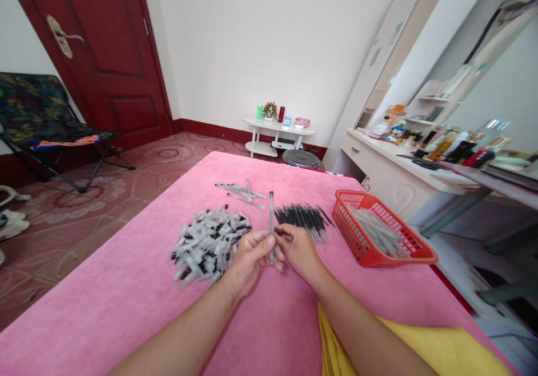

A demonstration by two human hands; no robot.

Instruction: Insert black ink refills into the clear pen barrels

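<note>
Upright above the pink cloth stands a pen (pixel 271 210) with a translucent barrel and a dark top end. My left hand (pixel 251 255) is closed around its lower part, thumb across the barrel. From the other side my right hand (pixel 299 248) pinches at the same pen, its fingertips partly hidden. Left of my hands lies a heap of clear and black pen caps (pixel 205 244). Behind my right hand, dark pen refills (pixel 302 218) are spread side by side. Further back, several pens (pixel 241 192) lie in a loose group.
A red plastic basket (pixel 351 241) holding translucent pen barrels (pixel 378 230) stands on the right of the pink cloth (pixel 126 297). Yellow fabric (pixel 420 342) lies at the near right. Beyond are a dressing table (pixel 378 152), a low white stand (pixel 263 124) and a folding chair (pixel 46 118).
</note>
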